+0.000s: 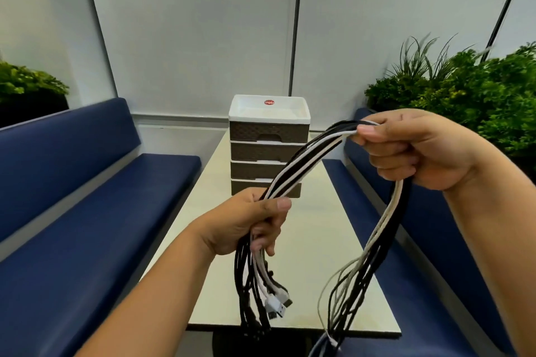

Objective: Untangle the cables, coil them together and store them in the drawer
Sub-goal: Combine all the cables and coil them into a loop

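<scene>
Both hands gripped the cables point(304, 162), left hand point(249, 226) low near the plugs, right hand point(414, 151) higher, the bundle slanting between them before the closed drawers point(268, 153).

cables point(301, 162): the stretches inside the left hand point(246, 223) and right hand point(420, 151) are hidden
right loose ends: blurred, cut by the bottom edge
drawers point(268, 151): right side and lowest front partly covered
desk point(316, 229): near edge partly covered
</scene>
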Available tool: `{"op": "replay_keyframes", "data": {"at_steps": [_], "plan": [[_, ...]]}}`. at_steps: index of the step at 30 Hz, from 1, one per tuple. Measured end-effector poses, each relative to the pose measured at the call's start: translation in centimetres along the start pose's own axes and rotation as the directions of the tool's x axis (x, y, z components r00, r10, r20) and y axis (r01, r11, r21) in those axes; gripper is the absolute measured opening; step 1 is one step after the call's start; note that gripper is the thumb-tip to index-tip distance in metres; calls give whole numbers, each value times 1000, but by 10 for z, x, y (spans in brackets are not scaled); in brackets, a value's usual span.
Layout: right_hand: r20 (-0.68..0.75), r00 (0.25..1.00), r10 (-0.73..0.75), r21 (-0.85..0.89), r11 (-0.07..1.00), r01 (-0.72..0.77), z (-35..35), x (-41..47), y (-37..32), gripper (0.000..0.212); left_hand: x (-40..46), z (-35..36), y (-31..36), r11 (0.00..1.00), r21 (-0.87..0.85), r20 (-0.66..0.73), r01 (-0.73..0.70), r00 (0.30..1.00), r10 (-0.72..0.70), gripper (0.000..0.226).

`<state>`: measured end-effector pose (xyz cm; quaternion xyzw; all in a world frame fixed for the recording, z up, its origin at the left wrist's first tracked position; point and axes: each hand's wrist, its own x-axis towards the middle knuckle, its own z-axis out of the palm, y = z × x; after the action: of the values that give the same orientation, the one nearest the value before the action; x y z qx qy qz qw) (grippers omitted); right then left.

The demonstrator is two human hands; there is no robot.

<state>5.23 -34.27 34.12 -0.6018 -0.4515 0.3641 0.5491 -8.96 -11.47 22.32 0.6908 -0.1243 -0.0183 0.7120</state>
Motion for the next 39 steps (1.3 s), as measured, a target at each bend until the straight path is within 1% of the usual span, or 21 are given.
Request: {"op": "replay_keyframes", "data": {"at_steps": [3, 6, 9, 13, 15, 17, 20, 21, 24, 26, 28, 29, 31, 32, 33, 34, 35, 36, 37, 38, 39], "plan": [[-60, 998, -33, 78, 996, 37, -12, -3, 8, 38, -4, -10, -12, 997, -69, 66, 42, 997, -38, 32], [-141, 989, -47, 127, 990, 65, -18, -3, 24, 28, -7, -18, -21, 992, -67, 101, 106, 990, -99, 33], [-254, 966, -42, 177, 980, 89, -21, -1, 41, 19, -14, -28, -33, 986, -27, 75, 163, 984, -161, 28], [-327, 945, -8, 306, 945, 114, -28, 0, 74, 22, -27, -38, -44, 987, 4, 44, 159, 986, -159, 26], [-338, 941, 12, 359, 926, 117, -32, 1, 96, 25, -28, -41, -43, 986, -37, 42, 161, 986, -160, 29], [-334, 942, 21, 393, 912, 120, -35, 1, 120, 32, -28, -43, -40, 973, -169, 38, 159, 987, -155, 34], [-339, 940, 44, 350, 933, 82, -33, -1, 155, 54, -29, -36, -25, 914, -388, 44, 121, 993, -113, 28], [-328, 943, 50, 326, 943, 63, -31, -2, 167, 56, -28, -32, -17, 890, -442, 38, 108, 994, -101, 27], [-243, 967, 80, 317, 948, 1, -19, -5, 203, 49, -22, -22, 11, 829, -545, -21, 125, 986, -163, 29], [-159, 980, 118, 325, 944, -61, -8, -6, 222, 40, -14, -17, 30, 761, -625, 5, 175, 976, -220, 29], [-90, 980, 180, 288, 946, -148, 1, -6, 234, 40, -5, -10, 43, 707, -669, 54, 227, 965, -258, 28], [-59, 976, 209, 238, 953, -190, 6, -5, 235, 40, 0, -7, 46, 697, -672, 75, 249, 960, -270, 27], [-18, 963, 270, 62, 961, -269, 14, -4, 227, 43, 9, 3, 50, 692, -662, 111, 287, 951, -288, 25], [-31, 956, 292, -25, 956, -293, 16, -3, 217, 52, 14, 7, 52, 693, -653, 125, 306, 946, -299, 24], [-62, 957, 284, -83, 954, -289, 17, -1, 204, 66, 18, 11, 53, 694, -645, 136, 320, 942, -308, 24], [-112, 968, 226, -103, 966, -238, 20, 2, 189, 80, 21, 15, 54, 693, -640, 147, 333, 938, -315, 23], [-181, 976, 118, -94, 986, -136, 24, 6, 172, 89, 24, 18, 55, 689, -638, 158, 343, 935, -318, 23], [-254, 967, -17, -73, 997, -1, 30, 10, 154, 90, 27, 20, 55, 684, -640, 171, 350, 933, -318, 23], [-314, 939, -138, -60, 990, 126, 36, 14, 139, 84, 30, 22, 55, 678, -641, 187, 359, 930, -316, 23], [-349, 911, -222, -67, 975, 212, 42, 18, 128, 74, 31, 23, 56, 672, -644, 203, 366, 928, -311, 23], [-361, 894, -266, -84, 964, 253, 47, 22, 123, 61, 32, 24, 57, 664, -649, 221, 370, 928, -301, 24]]}}
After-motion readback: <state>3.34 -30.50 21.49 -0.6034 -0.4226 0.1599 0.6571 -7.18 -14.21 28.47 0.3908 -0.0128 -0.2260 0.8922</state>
